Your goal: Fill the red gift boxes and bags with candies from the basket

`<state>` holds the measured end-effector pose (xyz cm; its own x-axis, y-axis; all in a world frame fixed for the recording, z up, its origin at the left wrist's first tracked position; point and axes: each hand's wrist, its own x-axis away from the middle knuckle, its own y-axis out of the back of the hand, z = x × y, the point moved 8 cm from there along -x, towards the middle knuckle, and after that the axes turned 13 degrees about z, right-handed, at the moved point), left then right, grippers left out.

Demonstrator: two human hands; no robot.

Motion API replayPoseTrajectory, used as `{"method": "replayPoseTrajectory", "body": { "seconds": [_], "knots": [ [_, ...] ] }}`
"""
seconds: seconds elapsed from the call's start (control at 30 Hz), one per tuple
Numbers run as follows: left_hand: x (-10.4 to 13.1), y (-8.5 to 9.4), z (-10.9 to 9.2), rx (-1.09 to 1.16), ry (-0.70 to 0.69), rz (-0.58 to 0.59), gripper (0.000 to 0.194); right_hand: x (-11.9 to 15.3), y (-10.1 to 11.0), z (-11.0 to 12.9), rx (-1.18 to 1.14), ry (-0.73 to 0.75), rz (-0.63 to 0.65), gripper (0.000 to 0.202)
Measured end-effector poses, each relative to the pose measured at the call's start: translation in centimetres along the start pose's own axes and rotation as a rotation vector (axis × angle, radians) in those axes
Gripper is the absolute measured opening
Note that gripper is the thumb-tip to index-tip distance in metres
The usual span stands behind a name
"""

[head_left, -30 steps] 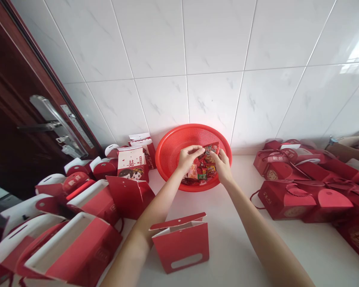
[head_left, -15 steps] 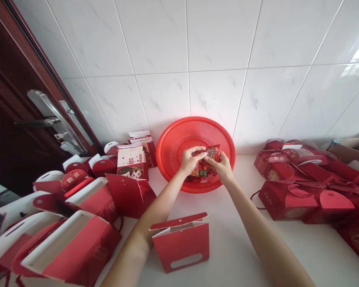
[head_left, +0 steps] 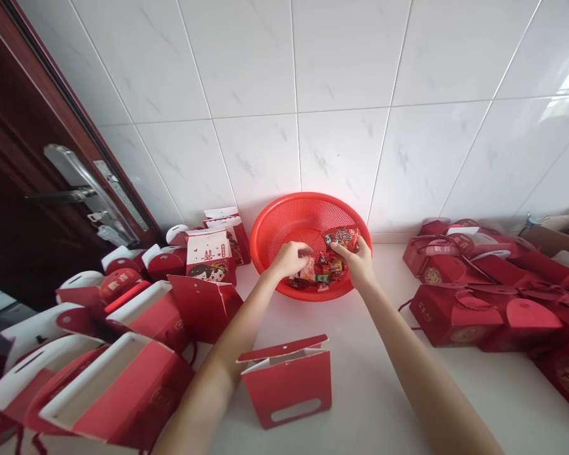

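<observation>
A red snack packet is pinched between the thumb and fingers of my right hand, over the right side of a red perforated plastic basket. My left hand is over the basket's front left, its fingers curled together above a pinkish wrapped piece. Whether those fingers hold anything is hidden. Several small wrapped candies lie in the basket between my hands. Nearer to me, between my forearms, an upright red paper box has its top partly open.
Several red and white gift boxes crowd the left side, some with open tops. More red boxes with cord handles cover the right. A tiled wall rises behind the basket; a dark door with a metal handle stands at left.
My hands have moved apart from their meeting point over the basket. My right hand keeps the red packet and has shifted slightly right; my left hand has lowered leftward, uncovering candies.
</observation>
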<state>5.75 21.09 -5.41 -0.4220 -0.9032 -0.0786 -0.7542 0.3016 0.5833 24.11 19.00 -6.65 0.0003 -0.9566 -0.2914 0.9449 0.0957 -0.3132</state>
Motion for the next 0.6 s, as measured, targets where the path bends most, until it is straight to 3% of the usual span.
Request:
{"method": "replayPoseTrajectory", "body": {
  "seconds": [0.13, 0.23, 0.4, 0.6],
  "knots": [
    [1.2, -2.0, 0.3, -0.188, 0.094, 0.278, 0.025, 0.2, -0.4, 0.3, 0.005, 0.005, 0.013, 0.047],
    [1.4, -2.7, 0.7, -0.247, 0.129, 0.339, 0.026, 0.2, -0.8, 0.6, 0.030, 0.032, 0.036, 0.046],
    [1.1, -1.8, 1.2, -0.204, 0.117, 0.232, 0.017, 0.1, -1.3, 0.8, 0.068, 0.051, 0.070, 0.046],
    [1.0, 0.9, 1.5, -0.011, 0.024, -0.060, 0.009, 0.3, -1.4, 0.9, 0.069, 0.050, 0.073, 0.047]
  ]
}}
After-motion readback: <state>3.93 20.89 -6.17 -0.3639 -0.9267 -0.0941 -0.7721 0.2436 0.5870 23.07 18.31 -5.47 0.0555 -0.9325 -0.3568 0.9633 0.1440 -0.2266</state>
